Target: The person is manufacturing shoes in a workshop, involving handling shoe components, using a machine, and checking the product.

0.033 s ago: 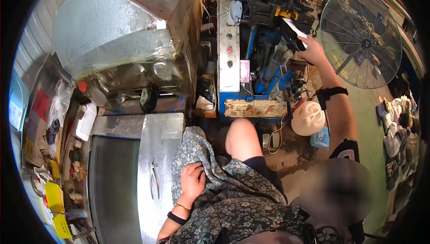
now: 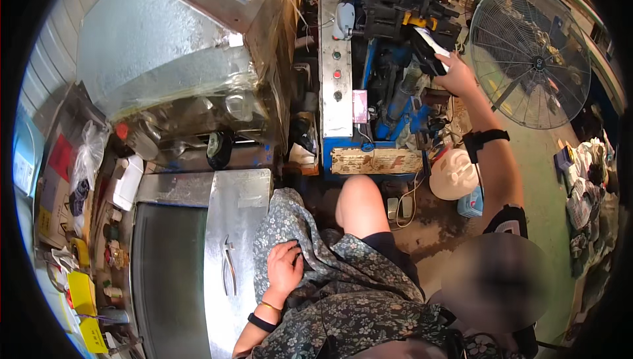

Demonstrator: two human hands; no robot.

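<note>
Right hand on a white strip at the machine, left hand on the lap

The long, flat white strip is at the far right of centre, slanting over black parts of a machine. The right hand has its fingers clamped on the strip's near end; the other end points far and left, close to a yellow part. The left hand lies on a dark floral garment over the lap, its fingers bent and close together; whether they pinch any cloth, I cannot tell. A gold bracelet and a black band circle that wrist.

Left of the machine's black parts runs a pale control panel with a red button between two darker ones. A pink box stands just beside it, and a scuffed board crosses the machine's near edge. To the right of the board are a cream plastic jug and a blue container; farther right stands a large round fan, with heaped cloths on its near side.

Left of the lap, silver pliers with curved handles lie on a shiny metal plate. Beyond it rises a big metal housing.
</note>
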